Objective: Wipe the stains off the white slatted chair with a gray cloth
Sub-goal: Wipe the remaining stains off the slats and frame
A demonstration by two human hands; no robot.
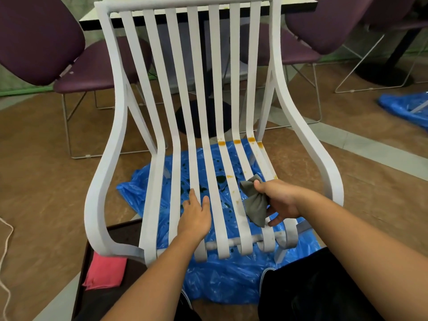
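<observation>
Centre right of the frame: the gray cloth (254, 205), judged soft, limp and light, is held bunched between the thumb and curled fingers of the right hand (280, 202), over the seat slats of the white slatted chair (185, 6). It is best gripped as a wad. The left hand (196, 214) is laid flat on the slats, fingers straight. Orange stains (236, 142) are seen at the rear of the seat.

The slatted chair (215, 112) filled the frame's centre, standing on a plastic sheet (222, 279) spread over the floor (46, 181). At lower centre the left grip (195, 216) lay on its seat slats; just right of it the right grip (281, 200) held the cloth (254, 207) over the seat. Behind the chair, at top, stood a surface (291, 2).
</observation>
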